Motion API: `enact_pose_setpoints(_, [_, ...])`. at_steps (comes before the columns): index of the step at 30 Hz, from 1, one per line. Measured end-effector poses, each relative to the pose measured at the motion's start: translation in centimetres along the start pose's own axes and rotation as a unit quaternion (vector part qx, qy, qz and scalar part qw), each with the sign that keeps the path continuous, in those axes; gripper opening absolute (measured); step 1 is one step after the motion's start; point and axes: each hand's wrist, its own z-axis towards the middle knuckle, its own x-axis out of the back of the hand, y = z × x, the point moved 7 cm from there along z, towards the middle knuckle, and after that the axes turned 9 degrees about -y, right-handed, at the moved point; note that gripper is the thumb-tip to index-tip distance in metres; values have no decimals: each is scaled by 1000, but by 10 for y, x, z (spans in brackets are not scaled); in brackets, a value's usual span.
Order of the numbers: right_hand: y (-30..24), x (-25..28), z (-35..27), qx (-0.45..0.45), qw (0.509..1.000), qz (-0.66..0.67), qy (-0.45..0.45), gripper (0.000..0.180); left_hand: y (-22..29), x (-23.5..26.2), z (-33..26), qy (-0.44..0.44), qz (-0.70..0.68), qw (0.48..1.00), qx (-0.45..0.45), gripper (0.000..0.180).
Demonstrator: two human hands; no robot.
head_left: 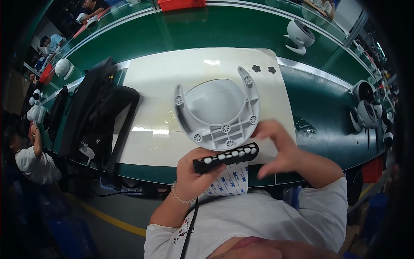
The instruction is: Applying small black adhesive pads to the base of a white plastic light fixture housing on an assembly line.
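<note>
A white plastic base with a curved two-armed frame (230,143) lies underside up on the pale board (146,82); round, spoked recesses show along the frame, and a rounded white shell (213,101) sits within its curve. My left hand (194,172) grips a black strip with white oval spots (226,156) just in front of the base. From below the strip hangs a white backing sheet with blue print (230,179). My right hand (280,146) is by the base's right front edge, thumb and fingers apart, with nothing seen in it.
Two black flower-shaped pads (264,69) lie at the board's far right. Black bags (92,108) crowd its left side. White fans (300,34) stand on the green bench (319,95), at the back and right. A red bin (181,4) is at the far edge. People sit at surrounding benches.
</note>
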Motion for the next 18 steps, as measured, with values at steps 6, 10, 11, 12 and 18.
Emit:
enact_pose_setpoints(6, [0,-12,7,-89,996,9,10,28,8,-2,5,10,13,995,-93,27])
enact_pose_setpoints(10, [0,-10,7,-120,993,14,-9,23,4,-2,2,34,0,999,-35,20])
enact_pose_setpoints(11, [0,-11,6,-120,993,15,-11,23,5,-1,2,43,2,998,-40,18])
enact_pose_setpoints(12, [1,-10,5,-131,990,57,9,21,5,-1,2,44,2,998,-40,18])
enact_pose_setpoints(18, [-19,-3,5,49,987,-147,39,16,10,-4,3,20,33,997,-61,14])
